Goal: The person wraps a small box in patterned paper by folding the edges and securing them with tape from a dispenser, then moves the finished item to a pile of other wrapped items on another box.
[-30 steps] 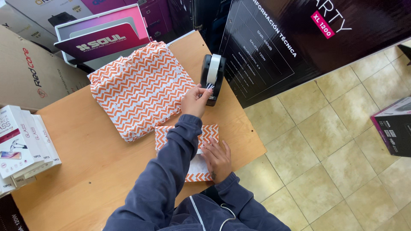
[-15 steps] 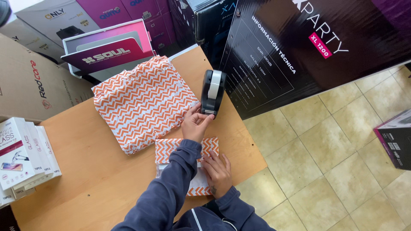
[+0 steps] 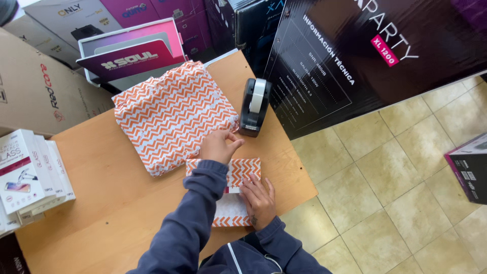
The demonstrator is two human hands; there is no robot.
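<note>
A small parcel wrapped in orange-and-white zigzag paper (image 3: pixel 242 171) lies near the front edge of the wooden table (image 3: pixel 106 203). My right hand (image 3: pixel 258 200) rests flat on it, fingers spread, pressing it down. My left hand (image 3: pixel 220 145) hovers just above the parcel's far edge. Its thumb and fingertips are pinched together on what looks like a short strip of clear tape, hard to make out. A black tape dispenser (image 3: pixel 253 107) with a white roll stands a little beyond that hand. To its left lies a larger zigzag-patterned sheet or bag (image 3: pixel 172 114).
Several white boxed screen protectors (image 3: pixel 28 175) are stacked at the table's left edge. Cardboard and pink product boxes (image 3: pixel 132 53) stand behind the table. A large black carton (image 3: pixel 365 56) stands to the right. Tiled floor (image 3: pixel 385 193) lies beyond the table edge, with another dark box (image 3: pixel 469 165).
My left hand has drawn back from the tape dispenser toward the small parcel with its fingers pinched. My right hand has stayed flat on the parcel.
</note>
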